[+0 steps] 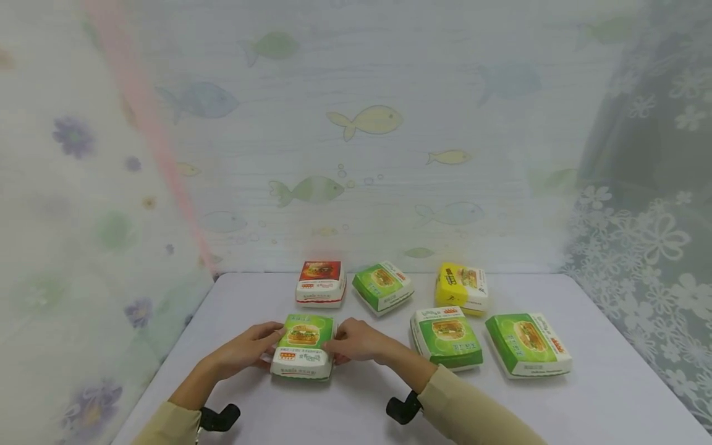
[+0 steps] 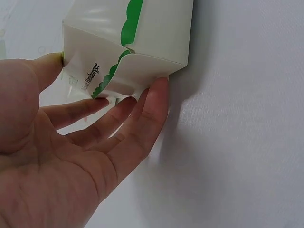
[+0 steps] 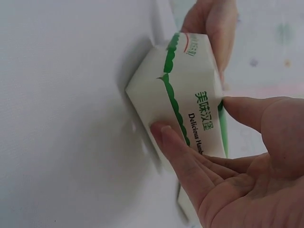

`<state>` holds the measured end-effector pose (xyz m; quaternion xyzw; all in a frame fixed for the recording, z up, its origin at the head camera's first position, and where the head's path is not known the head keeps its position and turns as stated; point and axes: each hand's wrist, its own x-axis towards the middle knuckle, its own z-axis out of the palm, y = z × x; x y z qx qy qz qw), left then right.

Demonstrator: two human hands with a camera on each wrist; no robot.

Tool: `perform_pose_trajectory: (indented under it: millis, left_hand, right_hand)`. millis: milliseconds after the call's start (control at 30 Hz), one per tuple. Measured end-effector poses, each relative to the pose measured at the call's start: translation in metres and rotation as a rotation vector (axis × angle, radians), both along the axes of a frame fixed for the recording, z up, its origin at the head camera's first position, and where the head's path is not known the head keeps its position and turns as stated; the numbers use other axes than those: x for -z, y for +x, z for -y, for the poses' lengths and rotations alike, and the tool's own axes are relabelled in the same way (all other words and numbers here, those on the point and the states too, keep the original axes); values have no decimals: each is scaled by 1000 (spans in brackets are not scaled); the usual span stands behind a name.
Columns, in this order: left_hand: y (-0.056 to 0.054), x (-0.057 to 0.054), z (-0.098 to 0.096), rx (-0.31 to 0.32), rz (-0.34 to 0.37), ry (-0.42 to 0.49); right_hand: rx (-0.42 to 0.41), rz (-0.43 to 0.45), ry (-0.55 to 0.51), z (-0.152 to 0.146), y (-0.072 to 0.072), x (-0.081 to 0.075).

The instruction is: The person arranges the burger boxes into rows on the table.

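Observation:
A green-and-white hamburger box with a burger picture on its lid lies flat on the white table, between the two hands. My left hand holds its left side, thumb near the top edge; in the left wrist view the fingertips touch the lower side of the box. On the opposite side my right hand grips the box, its thumb at the lid's edge and fingers against the lettered side wall. The far parts of both hands' fingers are partly hidden in the head view.
Behind stand a red-and-white box, a tilted green box and a yellow box. Two more green boxes, one nearer and one farther right, lie on the table. A fish-patterned curtain hangs behind.

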<state>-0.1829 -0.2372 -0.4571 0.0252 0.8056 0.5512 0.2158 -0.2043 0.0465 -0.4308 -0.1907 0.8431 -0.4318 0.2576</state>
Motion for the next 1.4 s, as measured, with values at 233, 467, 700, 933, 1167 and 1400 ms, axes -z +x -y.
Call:
perform_pose_trajectory:
  millis: [233, 467, 700, 933, 1167, 1400]
  left_hand:
    - [-4, 2, 2, 1, 3, -10]
    - [-6, 8, 6, 4, 2, -37]
    - [-5, 10, 10, 27, 12, -46]
    - [-7, 4, 9, 21, 4, -90]
    - [-5, 2, 12, -51, -99, -188]
    - [0, -10, 8, -92, -324, -352]
  right_hand:
    - [4, 1, -2, 1, -1, 1]
    - [13, 16, -14, 1, 1, 5]
    - [3, 13, -8, -1, 2, 6]
    - [10, -61, 73, -5, 3, -1]
    - [-85, -112, 101, -11, 9, -12]
    - [-131, -109, 76, -24, 10, -16]
